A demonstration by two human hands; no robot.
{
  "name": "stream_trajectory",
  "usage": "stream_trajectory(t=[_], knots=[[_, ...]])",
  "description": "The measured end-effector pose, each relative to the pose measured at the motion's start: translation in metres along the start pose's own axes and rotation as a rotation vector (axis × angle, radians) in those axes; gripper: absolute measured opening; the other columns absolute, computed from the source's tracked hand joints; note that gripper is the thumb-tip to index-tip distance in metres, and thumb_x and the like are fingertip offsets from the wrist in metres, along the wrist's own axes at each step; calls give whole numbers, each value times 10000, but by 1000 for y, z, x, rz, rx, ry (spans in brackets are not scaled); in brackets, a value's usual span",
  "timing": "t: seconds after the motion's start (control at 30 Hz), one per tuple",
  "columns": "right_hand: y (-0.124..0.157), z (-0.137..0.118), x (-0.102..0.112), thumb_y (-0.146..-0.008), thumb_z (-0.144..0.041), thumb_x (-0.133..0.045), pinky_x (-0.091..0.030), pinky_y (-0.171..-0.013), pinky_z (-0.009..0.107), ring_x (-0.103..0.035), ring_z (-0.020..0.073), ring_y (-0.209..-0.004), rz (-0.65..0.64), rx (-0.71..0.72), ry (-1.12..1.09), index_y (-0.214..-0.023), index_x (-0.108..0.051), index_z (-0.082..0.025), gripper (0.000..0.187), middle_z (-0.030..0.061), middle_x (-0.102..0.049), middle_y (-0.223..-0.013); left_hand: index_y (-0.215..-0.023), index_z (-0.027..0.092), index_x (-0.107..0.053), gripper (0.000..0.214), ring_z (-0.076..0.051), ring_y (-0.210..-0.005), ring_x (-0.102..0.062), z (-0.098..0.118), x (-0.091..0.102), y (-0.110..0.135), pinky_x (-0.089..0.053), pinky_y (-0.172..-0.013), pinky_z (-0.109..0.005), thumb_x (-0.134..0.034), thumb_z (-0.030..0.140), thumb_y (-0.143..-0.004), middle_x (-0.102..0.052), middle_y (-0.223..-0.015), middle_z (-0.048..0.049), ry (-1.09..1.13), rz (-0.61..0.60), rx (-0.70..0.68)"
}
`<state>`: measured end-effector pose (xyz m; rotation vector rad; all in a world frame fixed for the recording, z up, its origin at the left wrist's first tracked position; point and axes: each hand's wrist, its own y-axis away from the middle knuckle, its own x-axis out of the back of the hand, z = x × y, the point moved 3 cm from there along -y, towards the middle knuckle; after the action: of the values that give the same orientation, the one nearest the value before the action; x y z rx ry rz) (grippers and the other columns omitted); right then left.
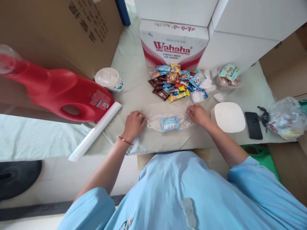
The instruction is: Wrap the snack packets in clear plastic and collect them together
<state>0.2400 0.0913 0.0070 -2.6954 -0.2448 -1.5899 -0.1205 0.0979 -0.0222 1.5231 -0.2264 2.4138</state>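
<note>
Left grip: fingers curled in, tips pinching the left edge of the film.
Right grip: thumb and fingers pinched on the film's right edge.
Film: clear, wrinkled, stretched between both grips, low over the bench; can't tell how much of it touches down.
Packet: light blue, between the grips, within the film's outline; can't tell if film also covers it.
Snacks: mixed wrapped pile beyond the film, ahead of both grips.
Water box: white and red, upright just behind the snacks, farther ahead of the grips.
Roll: white, lying at a slant left of left grip, near end past the bench edge.
Red jug: left of left grip, beyond the roll.
Cup: ahead and left of left grip, clear plastic inside.
White box: just right of right grip.
Phone: black, farther right of right grip.
</note>
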Motion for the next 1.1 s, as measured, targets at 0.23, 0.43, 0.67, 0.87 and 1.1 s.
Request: stream_trajectory(t=[0.23, 0.43, 0.67, 0.87, 1.1], knots=[[22, -71, -11, -1063, -226, -472, -471, -899, 407, -547, 293, -1055, 18, 280, 126, -1154, -749, -215, 292, 133, -686, -1100, -1202, 136, -689, 382, -373, -1265, -538, 6, 19, 41, -399, -1113, -585, -452, 347, -989, -613, -1270, -227, -19, 458, 220], [11, -85, -39, -1041, -194, -534, -437, -896, 368, -566, 265, -1023, -243, 372, 213, -1138, -773, -203, 258, 121, -714, -1095, -1318, 296, -684, 402, -281, -1201, -645, 101, 1, 70, -386, -1064, -502, -463, 218, -991, -746, -1227, -100, -78, 300, -209], [-54, -89, -33, -1003, -122, -494, -420, -998, 387, -591, 282, -1147, -199, 418, 267, -1305, -710, -163, 374, 136, -732, -1210, -1413, 248, -656, 478, -283, -1189, -640, 120, -44, 30, -430, -922, -467, -387, 163, -1027, -699, -1422, -111, -107, -18, -199], [-99, -96, -58, -928, -204, -681, -414, -1030, 477, -508, 369, -1271, -205, 310, 361, -1364, -679, -154, 439, 176, -665, -1365, -1436, 272, -644, 471, -294, -1070, -614, 119, -45, 36, -424, -838, -472, -370, 207, -1058, -697, -1427, -100, -178, 8, -203], [-95, -99, -45, -918, -204, -653, -388, -999, 444, -500, 333, -1207, -214, 464, 212, -956, -768, -193, 122, 125, -703, -1169, -1459, 231, -621, 470, -283, -1080, -598, 121, -51, 37, -430, -845, -464, -359, 189, -1071, -664, -1479, -74, -221, -16, -190]])
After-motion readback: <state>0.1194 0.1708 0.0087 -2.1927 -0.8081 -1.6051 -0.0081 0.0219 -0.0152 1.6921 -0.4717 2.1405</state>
